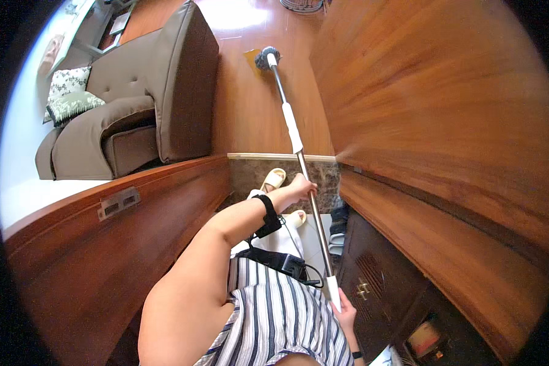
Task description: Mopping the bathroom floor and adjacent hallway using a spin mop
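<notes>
A long mop with a steel pole and white sleeves slants away from me across the doorway. Its shaggy grey head rests on the wooden floor at the far end, with a flat yellow piece beside it, too small to name. My left hand is wrapped round the bare steel part of the pole, near the threshold. Lower down and to the right, my right hand grips the white handle end next to my striped top. Part of its fingers is hidden behind the handle.
A brown sofa with patterned cushions stands at the far left. Wooden door frames and a large wooden door panel flank me. A pale threshold strip crosses the floor by my slippers. Dark cabinets and shoes are at the right.
</notes>
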A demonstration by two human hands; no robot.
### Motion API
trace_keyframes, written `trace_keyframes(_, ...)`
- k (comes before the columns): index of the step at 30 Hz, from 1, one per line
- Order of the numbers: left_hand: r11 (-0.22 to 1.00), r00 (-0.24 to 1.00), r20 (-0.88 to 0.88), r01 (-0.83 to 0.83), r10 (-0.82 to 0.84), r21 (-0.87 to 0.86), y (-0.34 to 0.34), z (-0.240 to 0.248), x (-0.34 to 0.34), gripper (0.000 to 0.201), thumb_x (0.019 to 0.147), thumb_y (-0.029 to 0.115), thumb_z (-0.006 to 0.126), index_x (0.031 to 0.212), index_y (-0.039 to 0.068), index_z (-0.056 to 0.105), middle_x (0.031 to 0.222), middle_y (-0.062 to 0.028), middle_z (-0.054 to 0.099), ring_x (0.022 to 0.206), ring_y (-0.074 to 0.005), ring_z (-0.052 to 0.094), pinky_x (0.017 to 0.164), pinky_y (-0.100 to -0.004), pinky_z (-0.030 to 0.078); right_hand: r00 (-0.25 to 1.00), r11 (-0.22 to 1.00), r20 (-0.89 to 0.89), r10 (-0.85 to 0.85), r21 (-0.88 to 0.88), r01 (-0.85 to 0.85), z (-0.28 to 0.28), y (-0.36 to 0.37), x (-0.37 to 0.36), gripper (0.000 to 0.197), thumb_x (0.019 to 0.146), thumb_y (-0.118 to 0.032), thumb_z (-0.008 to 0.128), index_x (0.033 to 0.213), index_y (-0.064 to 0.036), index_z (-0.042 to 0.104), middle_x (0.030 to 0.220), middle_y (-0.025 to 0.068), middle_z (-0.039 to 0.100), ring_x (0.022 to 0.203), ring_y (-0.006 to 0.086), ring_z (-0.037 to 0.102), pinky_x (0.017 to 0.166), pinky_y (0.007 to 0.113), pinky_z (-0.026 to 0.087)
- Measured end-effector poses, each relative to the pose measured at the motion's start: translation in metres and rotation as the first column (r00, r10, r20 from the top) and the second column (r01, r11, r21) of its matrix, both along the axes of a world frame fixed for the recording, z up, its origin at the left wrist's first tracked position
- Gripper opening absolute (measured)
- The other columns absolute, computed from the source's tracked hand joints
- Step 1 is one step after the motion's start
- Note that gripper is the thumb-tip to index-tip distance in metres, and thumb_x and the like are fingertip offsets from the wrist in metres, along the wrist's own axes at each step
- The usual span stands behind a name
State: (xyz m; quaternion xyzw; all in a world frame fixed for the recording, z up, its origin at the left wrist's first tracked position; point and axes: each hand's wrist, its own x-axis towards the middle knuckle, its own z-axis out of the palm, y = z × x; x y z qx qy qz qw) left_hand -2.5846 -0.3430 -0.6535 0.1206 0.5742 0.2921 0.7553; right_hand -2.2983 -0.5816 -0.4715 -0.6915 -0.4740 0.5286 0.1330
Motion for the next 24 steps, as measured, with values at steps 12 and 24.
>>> trace_keyframes(12,0.895,0.895,-0.008,-0.447,0.447,0.003,0.092,-0.054,-0.112,0.013,0.078,0.007,0.052,0.067,0.000,0.051,0.055,-0.0082,0.051,0.047,-0.0179,0.052,0.039,-0.0323,0.043,0.991,0.995,-0.114,0.071,-0.057,-0.078,-0.021,0.114,-0.112,0.049,0.074,0.000,0.055,0.120,-0.0025,0.040,0.086,0.0049,0.053,0.065,0.0056,0.044,0.055,0.019,0.034)
trace_keyframes(24,0.977,0.979,-0.041,-0.201,0.199,-0.064,0.106,-0.059,-0.109,0.016,0.082,0.010,0.048,0.082,-0.005,0.044,0.061,-0.0141,0.049,0.050,-0.0274,0.056,0.043,-0.0404,0.050,0.979,0.985,0.104,0.175,-0.019,-0.174,0.004,0.140,-0.128,0.047,0.072,-0.013,0.059,0.117,-0.0068,0.045,0.100,0.0155,0.058,0.083,0.0162,0.059,0.072,0.026,0.044)
